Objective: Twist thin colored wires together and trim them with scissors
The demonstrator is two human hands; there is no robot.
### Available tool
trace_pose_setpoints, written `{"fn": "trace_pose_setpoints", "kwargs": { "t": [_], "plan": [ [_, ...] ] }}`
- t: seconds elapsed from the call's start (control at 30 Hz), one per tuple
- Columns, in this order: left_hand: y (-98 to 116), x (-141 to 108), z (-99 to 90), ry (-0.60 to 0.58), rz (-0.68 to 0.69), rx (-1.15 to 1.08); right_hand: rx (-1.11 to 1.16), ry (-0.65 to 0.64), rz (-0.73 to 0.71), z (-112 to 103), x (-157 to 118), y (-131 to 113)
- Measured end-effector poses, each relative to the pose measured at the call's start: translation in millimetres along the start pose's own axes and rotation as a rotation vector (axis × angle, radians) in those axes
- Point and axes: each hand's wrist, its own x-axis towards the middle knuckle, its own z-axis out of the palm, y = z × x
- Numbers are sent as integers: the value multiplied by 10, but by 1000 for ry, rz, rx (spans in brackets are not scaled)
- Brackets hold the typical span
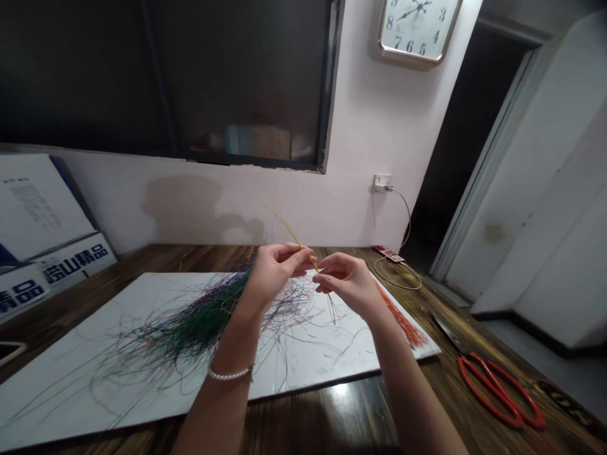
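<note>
Both my hands pinch one thin bundle of yellow strands [288, 226], raised above a white board. My left hand [281, 265] closes thumb and fingers on its middle, and the upper end slants up to the left. Just to the right, my right hand [345, 278] pinches the lower part, below which a few loose ends fan out. Under and beside my left forearm lies a loose heap of green and purple strands [203, 319]. Orange strands [403, 319] lie in a bundle along the board's right edge, partly behind my right hand.
The white board [327, 373] rests on a dark wooden table [308, 417]. Red-handled scissors [497, 388] lie at the right. A charging cable [403, 284] loops near a red-cased phone-like object [389, 254] by the wall. Printed boxes [52, 246] stand at the left.
</note>
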Motion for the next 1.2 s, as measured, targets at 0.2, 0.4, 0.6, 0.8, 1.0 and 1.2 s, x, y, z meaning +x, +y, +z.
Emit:
{"fn": "trace_pose_setpoints", "kwargs": {
  "t": [0.2,0.4,0.6,0.8,1.0,1.2],
  "plan": [
    [-29,29,-20,57,10,-12,-135,15,-59,51,-24,17],
    [-71,44,-38,46,82,59,-445,44,-187,25,-26,43],
    [-85,66,-31,138,102,-21,-417,32,-216,16,-25,69],
    [-60,57,-30,296,193,-14,-547,-16,-237,17,-18,75],
    [-47,52,-36,320,206,-12,-653,-84,-296,16,-28,47],
    [-50,43,-33,304,211,-4,-800,-136,-364,61,-46,16]
  ]
}}
